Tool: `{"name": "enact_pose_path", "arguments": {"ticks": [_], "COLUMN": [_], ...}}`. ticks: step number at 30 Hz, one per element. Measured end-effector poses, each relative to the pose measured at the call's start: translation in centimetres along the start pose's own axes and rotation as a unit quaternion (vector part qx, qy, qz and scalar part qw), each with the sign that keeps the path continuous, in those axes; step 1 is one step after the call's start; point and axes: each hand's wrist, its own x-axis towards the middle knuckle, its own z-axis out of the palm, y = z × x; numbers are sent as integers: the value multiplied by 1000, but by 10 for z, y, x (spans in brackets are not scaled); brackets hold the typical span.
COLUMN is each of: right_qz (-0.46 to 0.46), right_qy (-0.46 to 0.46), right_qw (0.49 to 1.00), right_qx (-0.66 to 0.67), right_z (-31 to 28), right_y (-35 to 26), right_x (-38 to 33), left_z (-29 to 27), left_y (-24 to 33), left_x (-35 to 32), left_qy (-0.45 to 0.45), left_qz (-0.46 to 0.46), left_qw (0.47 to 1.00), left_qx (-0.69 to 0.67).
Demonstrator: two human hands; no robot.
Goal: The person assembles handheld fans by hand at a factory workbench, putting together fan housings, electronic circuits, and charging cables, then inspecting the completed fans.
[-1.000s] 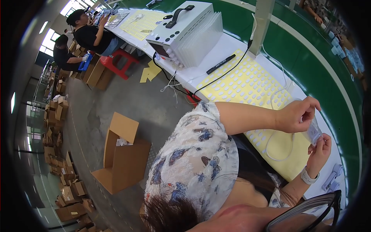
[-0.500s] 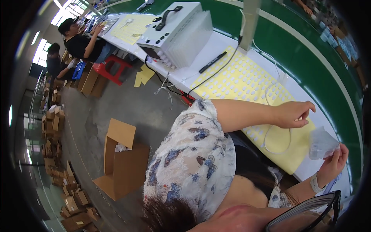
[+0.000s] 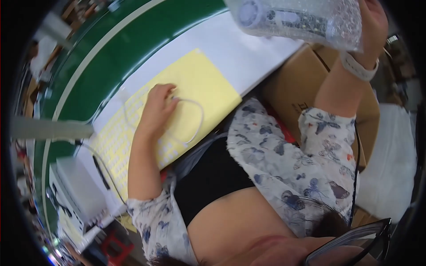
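Note:
My left hand [image 3: 156,108] is over the yellow sheet [image 3: 213,80] with its fingers curled together. Whatever they hold is too small to make out. By the thumb tip lies the end of a white cable [image 3: 202,117], which loops across the sheet. Raised at the upper right, my right hand [image 3: 375,24] grips the edge of a clear bubble-wrap bag [image 3: 346,26]. Through the plastic shows a pale device with a round end and dark parts along its body. The bag's top is cut off by the picture's edge.
Small white stickers [image 3: 117,139] cover part of the sheet. A black marker [image 3: 101,172] and a white instrument box [image 3: 75,190] are at the left, near a post [image 3: 53,129]. Beyond the white table runs a green belt [image 3: 95,71]. A cardboard box [image 3: 295,82] stands at the right.
The view has swung round to the right. My right hand has lifted a bubble-wrap bag into view. My left hand remains over the yellow sheet, beside the cable.

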Motion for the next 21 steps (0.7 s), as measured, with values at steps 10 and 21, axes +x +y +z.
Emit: {"name": "enact_pose_path", "arguments": {"ticks": [10,21], "right_qz": [-94,256], "right_qy": [46,102], "right_qw": [983,848], "right_qx": [-151,-453], "right_z": [-176,-366], "right_y": [31,108], "right_x": [45,14], "left_z": [24,25], "left_y": [-18,-37], "left_x": [14,13], "left_qy": [-12,-10], "left_qz": [-56,-68], "left_qw": [998,997], "left_qx": [-3,-17]}}
